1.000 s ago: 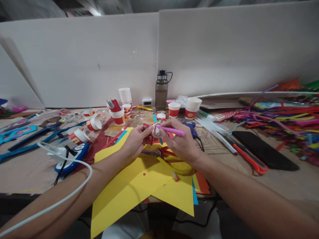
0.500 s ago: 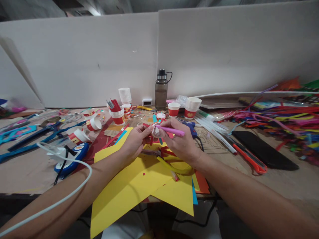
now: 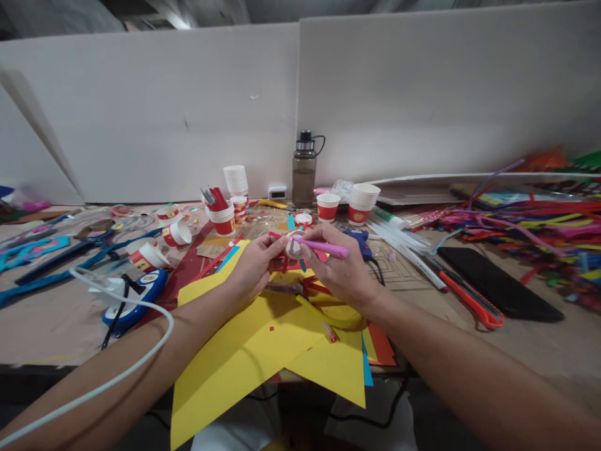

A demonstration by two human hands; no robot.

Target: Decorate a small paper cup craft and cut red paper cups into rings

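Note:
Pinched in my left hand (image 3: 256,266) is a small round whitish piece (image 3: 294,245) with red and teal strips around it. My right hand (image 3: 340,266) is closed on a pink pen (image 3: 323,247), whose tip end meets the round piece. Below both hands, yellow-handled scissors (image 3: 331,318) lie on yellow paper sheets (image 3: 235,357). A short clear and red item (image 3: 331,333) rests just under the scissors' handle.
A bottle (image 3: 303,172) and paper cups (image 3: 363,203) stand behind. To the right are a red cutter (image 3: 472,300), a black phone (image 3: 498,284) and colourful strips. A white cable (image 3: 164,341) crosses over my left forearm.
The round piece has tilted slightly between my fingers, and the pen has shifted a little against it. Both hands stay in nearly the same place.

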